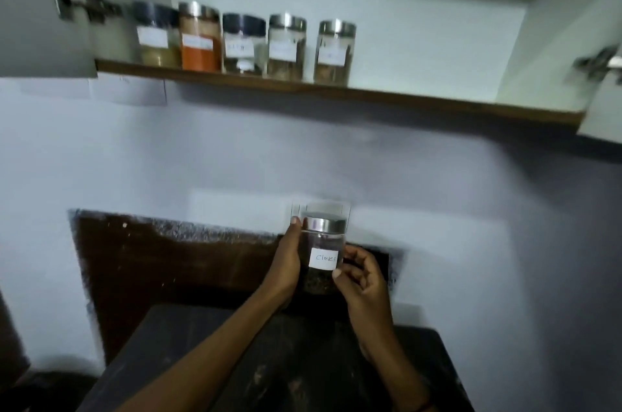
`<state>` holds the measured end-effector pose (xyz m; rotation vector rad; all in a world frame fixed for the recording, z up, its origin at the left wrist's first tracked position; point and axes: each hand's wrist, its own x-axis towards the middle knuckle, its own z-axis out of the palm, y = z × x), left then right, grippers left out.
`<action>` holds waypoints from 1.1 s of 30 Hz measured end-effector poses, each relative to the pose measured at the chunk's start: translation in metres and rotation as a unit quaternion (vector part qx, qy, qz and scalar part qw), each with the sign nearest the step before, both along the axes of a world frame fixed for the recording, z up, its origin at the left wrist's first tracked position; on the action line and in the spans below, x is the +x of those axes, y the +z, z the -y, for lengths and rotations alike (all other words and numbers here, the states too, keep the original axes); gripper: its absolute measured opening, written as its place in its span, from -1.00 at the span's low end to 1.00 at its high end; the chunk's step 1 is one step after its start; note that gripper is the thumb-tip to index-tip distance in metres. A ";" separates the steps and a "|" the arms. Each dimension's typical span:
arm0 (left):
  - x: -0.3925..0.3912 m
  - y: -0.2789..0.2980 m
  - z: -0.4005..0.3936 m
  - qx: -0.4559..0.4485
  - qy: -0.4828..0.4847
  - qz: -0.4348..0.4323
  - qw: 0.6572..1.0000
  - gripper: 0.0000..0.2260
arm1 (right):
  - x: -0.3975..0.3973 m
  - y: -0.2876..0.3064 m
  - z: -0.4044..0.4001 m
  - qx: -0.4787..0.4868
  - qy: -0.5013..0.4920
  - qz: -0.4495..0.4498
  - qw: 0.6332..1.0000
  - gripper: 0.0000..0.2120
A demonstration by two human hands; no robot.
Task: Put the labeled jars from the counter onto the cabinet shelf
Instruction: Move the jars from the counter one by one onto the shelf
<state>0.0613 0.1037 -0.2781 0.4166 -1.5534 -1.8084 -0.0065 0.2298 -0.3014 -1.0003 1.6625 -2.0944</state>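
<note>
Above the dark counter (208,337), I hold the cloves jar (323,255) upright: left hand (286,263) wrapped round its side, right hand (361,277) pinching its label edge. Smooth, probably glass, light, slippery; gripping mid-body seems safest.

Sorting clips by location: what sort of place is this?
Most likely a home kitchen: labeled spice jars lined up on a cabinet shelf, a dark counter below, and both hands holding a jar marked cloves.
</note>
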 end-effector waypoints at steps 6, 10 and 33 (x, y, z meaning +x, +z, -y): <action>-0.018 0.081 0.001 -0.004 0.042 -0.052 0.998 -0.63 | -0.014 0.089 0.000 -0.049 -0.034 -0.088 0.994 -0.67; -0.025 0.146 -0.005 -0.087 0.031 -0.096 0.991 -0.51 | -0.025 0.150 -0.004 -0.099 -0.053 -0.150 0.982 -0.65; -0.149 0.322 0.042 -0.312 0.160 0.029 0.936 -0.75 | -0.170 0.338 0.084 0.004 -0.186 -0.224 0.957 -0.61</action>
